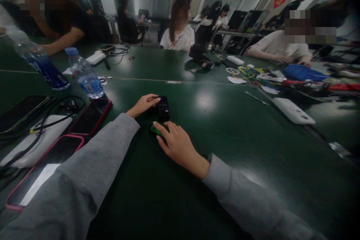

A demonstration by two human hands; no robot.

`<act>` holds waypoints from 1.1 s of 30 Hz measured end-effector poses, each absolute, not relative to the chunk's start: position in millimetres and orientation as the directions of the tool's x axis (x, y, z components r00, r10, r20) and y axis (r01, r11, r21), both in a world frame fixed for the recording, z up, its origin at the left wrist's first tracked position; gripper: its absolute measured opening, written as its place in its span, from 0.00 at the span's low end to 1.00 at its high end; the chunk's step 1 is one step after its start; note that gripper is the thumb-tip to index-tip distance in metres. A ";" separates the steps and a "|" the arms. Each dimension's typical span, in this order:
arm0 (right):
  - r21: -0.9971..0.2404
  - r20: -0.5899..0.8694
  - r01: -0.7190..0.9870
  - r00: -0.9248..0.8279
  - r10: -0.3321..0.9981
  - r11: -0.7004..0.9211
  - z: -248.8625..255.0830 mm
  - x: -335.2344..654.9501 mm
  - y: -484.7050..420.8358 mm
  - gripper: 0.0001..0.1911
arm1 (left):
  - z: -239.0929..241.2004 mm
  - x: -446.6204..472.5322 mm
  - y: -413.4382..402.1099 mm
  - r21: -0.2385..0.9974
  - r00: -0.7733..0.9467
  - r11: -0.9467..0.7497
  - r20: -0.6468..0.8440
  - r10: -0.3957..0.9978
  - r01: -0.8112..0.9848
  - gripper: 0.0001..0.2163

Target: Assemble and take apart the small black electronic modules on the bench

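My left hand (145, 104) reaches forward to a small black device (163, 108) with a glossy upper part and small light marks below. Its thumb and fingers lie at the device's left edge. Nearer to me, my right hand (180, 144) is bent over a small flat object with a green top and dark sides (154, 130). The index finger and thumb are on it, and the hand covers its right part. Both objects are on the dark green table (208, 120), close together.
On the left are two water bottles (88, 82), phones in red (91, 117) and pink cases, a white power bank (39, 142) and black cables. Farther right lie a wrench (256, 98), a white device (293, 111), coloured wires and a blue pouch (305, 72). People sit across the table.
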State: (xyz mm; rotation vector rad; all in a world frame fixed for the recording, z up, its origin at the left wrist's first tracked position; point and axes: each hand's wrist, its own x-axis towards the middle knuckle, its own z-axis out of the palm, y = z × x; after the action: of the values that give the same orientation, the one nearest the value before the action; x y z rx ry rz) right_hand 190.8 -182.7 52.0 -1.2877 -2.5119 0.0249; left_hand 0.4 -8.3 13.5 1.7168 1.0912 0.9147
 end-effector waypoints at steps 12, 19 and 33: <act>-0.199 0.331 0.763 -0.538 0.775 0.615 44.5 192.7 -184.0 0.27 | 8.7 -0.1 -4.3 0.930 0.350 -0.238 0.131 0.927 0.280 0.23; -0.212 0.326 0.736 -0.566 0.757 0.642 44.3 198.0 -185.3 0.28 | 8.7 -0.5 -4.7 0.922 0.345 -0.244 0.134 0.929 0.299 0.23; -0.178 0.322 0.683 -0.640 0.697 0.709 39.1 271.8 -205.5 0.27 | 10.4 -1.0 -5.1 0.914 0.332 -0.220 0.102 0.938 0.341 0.22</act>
State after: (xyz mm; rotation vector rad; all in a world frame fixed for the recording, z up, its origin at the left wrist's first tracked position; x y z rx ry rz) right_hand 271.8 -205.5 39.1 -1.0730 -2.5496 0.0557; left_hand -1.0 -5.1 10.4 1.7438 1.1471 0.8808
